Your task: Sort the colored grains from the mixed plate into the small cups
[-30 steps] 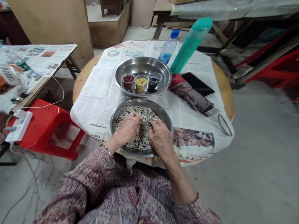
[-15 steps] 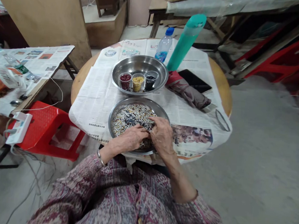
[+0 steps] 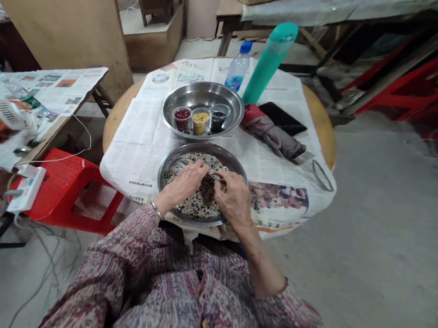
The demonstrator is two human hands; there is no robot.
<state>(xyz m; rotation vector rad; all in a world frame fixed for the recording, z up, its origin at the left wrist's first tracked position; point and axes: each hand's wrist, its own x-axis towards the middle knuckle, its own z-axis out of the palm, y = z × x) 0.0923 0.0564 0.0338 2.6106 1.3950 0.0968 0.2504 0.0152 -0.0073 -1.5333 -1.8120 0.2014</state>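
A shallow steel basin (image 3: 163,185) in front of me holds mixed grains (image 3: 200,208), mostly pale with black, yellow and dark bits among them. My left hand (image 3: 188,178) reaches over the grains, its fingertips pinched together near the basin's middle. Close beside it, my right hand (image 3: 233,196) bends down over the right side of the grains with fingers curled inward. Whatever sits between the fingertips is too small to make out. Behind stands a second steel basin (image 3: 186,93) with three clear cups: dark red beans (image 3: 182,119), yellow beans (image 3: 200,122) and black beans (image 3: 218,120).
Newspaper (image 3: 129,147) covers the round table. Toward the back are a water bottle (image 3: 237,69), a tall teal bottle (image 3: 268,62), a dark tablet (image 3: 281,117) and a folded umbrella (image 3: 274,133). A red stool (image 3: 69,187) with a power strip (image 3: 27,189) stands left.
My left hand has moved away from me, up toward the basin's middle. My right hand has stayed near the right side, fingers more curled. Grains now lie more mixed, the black patch gone.
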